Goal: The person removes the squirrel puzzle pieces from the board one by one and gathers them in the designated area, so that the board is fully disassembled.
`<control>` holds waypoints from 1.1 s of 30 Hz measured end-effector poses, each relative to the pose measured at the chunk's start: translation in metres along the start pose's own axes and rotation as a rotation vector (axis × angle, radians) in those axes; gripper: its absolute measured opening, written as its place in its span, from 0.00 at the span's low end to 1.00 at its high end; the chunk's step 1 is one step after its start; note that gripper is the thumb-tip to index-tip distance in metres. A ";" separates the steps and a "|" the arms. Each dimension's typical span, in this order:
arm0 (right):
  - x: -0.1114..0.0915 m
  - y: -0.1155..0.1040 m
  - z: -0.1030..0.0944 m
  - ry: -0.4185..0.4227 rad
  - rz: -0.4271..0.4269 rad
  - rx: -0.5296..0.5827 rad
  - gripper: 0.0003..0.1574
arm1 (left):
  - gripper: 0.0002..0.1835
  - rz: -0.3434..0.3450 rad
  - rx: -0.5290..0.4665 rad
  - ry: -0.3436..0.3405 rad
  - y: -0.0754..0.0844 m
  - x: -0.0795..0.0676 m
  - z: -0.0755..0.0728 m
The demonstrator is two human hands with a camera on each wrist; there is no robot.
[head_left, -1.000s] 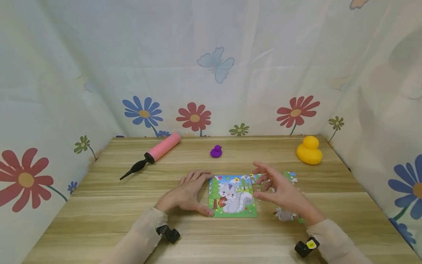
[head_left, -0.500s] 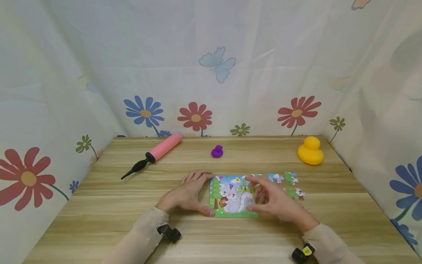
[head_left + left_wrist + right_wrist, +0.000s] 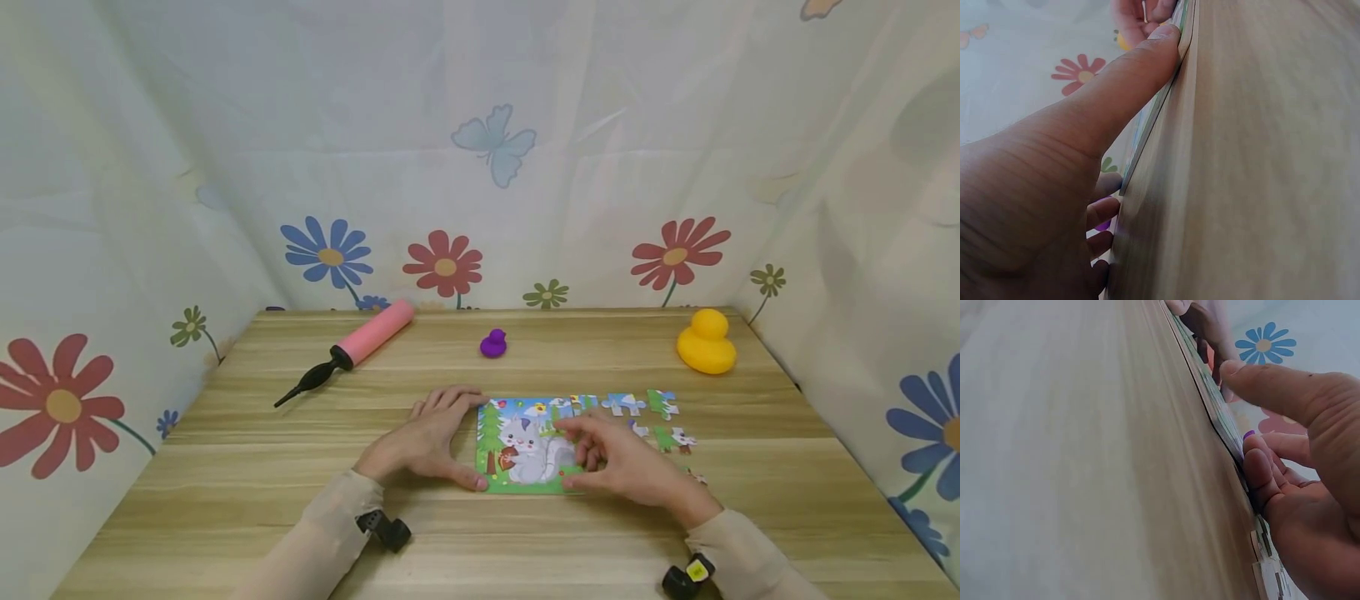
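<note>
A squirrel jigsaw puzzle (image 3: 525, 462) lies flat in the middle of the table, its picture assembled. My left hand (image 3: 426, 442) rests along its left side, the thumb on the lower left corner and the index finger at the upper left one. Over the puzzle's right part is my right hand (image 3: 626, 462), thumb and index finger apart, the other fingers bent in, and no piece shows in it. In the right wrist view those bent fingers (image 3: 1259, 465) sit right by the puzzle's edge. The right hand hides part of the puzzle's right side.
Loose jigsaw pieces (image 3: 662, 404) lie to the right of the puzzle, some behind the right hand. Farther back are a pink and black hand pump (image 3: 367, 337), a purple duck (image 3: 493, 344) and a yellow duck (image 3: 707, 343). A flowered curtain (image 3: 375, 167) surrounds the table.
My right hand has moved left from the loose pieces onto the puzzle's right part, then slightly lower, its index finger bending in. The left hand has stayed at the left edge.
</note>
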State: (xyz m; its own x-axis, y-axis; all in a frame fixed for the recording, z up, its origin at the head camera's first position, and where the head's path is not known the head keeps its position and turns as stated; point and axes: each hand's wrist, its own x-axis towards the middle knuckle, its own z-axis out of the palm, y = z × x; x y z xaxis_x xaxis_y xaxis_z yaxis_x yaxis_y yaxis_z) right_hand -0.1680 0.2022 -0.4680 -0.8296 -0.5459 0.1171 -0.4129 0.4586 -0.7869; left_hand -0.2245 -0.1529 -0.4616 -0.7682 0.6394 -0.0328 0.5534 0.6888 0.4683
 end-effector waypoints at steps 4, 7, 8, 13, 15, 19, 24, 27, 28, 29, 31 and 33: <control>0.000 -0.001 0.002 0.001 0.001 -0.052 0.44 | 0.70 0.000 -0.004 0.001 0.000 -0.001 -0.001; 0.001 -0.001 0.003 -0.001 -0.003 -0.084 0.42 | 0.70 0.001 -0.010 -0.001 0.001 -0.001 -0.002; 0.001 -0.001 0.003 -0.002 -0.004 -0.091 0.40 | 0.70 0.002 -0.011 -0.002 0.001 -0.001 -0.003; 0.001 0.000 0.004 -0.011 0.003 -0.109 0.33 | 0.70 0.004 -0.012 -0.002 0.000 -0.001 -0.002; 0.001 0.000 0.003 -0.013 0.006 -0.111 0.31 | 0.70 0.005 -0.010 -0.001 0.000 0.000 -0.001; 0.001 -0.002 0.003 -0.016 0.010 -0.111 0.28 | 0.70 0.006 -0.007 0.001 0.000 0.000 -0.001; 0.001 -0.005 0.002 -0.021 0.018 -0.118 0.29 | 0.70 0.009 -0.005 -0.003 0.001 -0.001 -0.002; 0.001 -0.006 0.001 -0.028 0.024 -0.108 0.31 | 0.70 0.009 -0.005 -0.004 0.002 -0.001 -0.002; 0.001 -0.007 0.001 -0.031 0.026 -0.102 0.31 | 0.70 0.009 -0.004 -0.004 0.002 0.000 -0.002; 0.001 -0.008 0.001 -0.032 0.028 -0.094 0.31 | 0.70 0.010 -0.004 -0.003 0.002 0.000 -0.002; 0.001 -0.009 0.001 -0.036 0.033 -0.084 0.32 | 0.70 0.008 -0.005 -0.003 0.002 -0.001 -0.002; 0.001 -0.010 0.001 -0.038 0.036 -0.083 0.32 | 0.70 0.008 -0.007 -0.002 0.001 -0.001 -0.001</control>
State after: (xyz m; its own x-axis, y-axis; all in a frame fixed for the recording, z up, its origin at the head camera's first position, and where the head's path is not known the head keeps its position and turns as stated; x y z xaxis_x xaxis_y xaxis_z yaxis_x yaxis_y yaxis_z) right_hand -0.1643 0.1967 -0.4608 -0.8305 -0.5532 0.0657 -0.4140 0.5340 -0.7372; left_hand -0.2238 -0.1527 -0.4598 -0.7628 0.6459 -0.0309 0.5574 0.6809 0.4750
